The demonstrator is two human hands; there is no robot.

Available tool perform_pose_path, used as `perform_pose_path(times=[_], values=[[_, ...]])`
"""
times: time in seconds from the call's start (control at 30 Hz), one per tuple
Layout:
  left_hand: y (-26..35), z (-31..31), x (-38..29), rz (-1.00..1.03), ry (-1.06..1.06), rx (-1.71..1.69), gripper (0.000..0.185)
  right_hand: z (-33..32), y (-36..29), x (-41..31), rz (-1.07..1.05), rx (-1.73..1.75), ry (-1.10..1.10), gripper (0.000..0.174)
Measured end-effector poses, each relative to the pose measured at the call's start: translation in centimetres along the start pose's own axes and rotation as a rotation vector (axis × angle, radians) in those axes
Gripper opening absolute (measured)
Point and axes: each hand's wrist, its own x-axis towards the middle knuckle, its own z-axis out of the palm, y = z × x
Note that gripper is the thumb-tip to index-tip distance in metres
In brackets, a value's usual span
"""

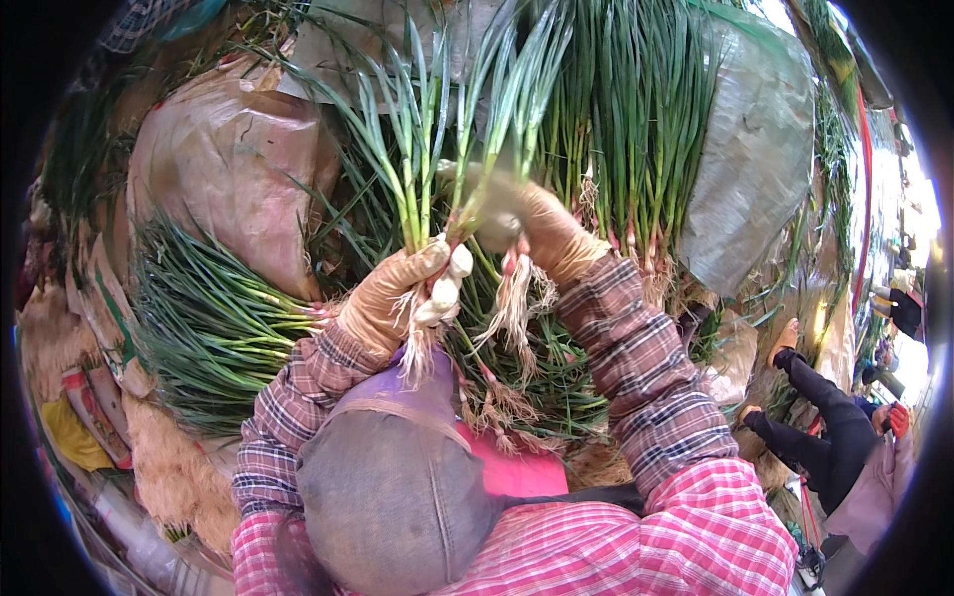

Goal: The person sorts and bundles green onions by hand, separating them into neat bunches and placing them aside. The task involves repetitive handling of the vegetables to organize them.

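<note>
My left hand (391, 294), in a tan glove, is closed around the root ends of several green garlic plants (411, 186), whose leaves point away from me. White finger tips, seemingly of a torn glove, show beside that hand. My right hand (540, 220), gloved too and blurred, is just to the right. It grips more green garlic plants (514, 268) with pinkish stem bases and pale roots hanging down. A large row of green garlic (633, 149) lies beyond my right hand. Another pile (223, 328) lies left of my left hand, its root ends towards it.
A pinkish sack (223, 171) lies at the left, and a grey plastic sheet (753, 164) at the right. Loose leaves and roots (551, 387) lie under my hands. A pale heap of roots (171, 462) is at lower left. Another person (827, 439) is at the far right.
</note>
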Motion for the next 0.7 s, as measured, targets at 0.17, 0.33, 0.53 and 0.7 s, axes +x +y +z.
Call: perform_pose_path(times=[0.17, 0.33, 0.53, 0.7], values=[[-0.1, 0.2, 0.1, 0.039, 0.081, 0.074, 0.028, 1.5, 1.2, 1.2, -0.112, 0.109, -0.072, 0.032], [1.4, 1.7, -1.5, 0.190, -0.104, 0.226, 0.028, -2.6, -3.2, 0.1, -0.311, -0.621, 0.604, 0.017], [0.0, -0.3, 2.2, 0.149, 0.276, 0.599, 0.028, -2.7, -0.7, -1.8, -0.407, -0.501, 0.438, 0.028], [-1.3, -2.6, 3.3, 0.049, 0.130, 0.565, 0.022, 1.3, 3.2, -0.6, -0.575, -1.403, 0.322, 0.027]])
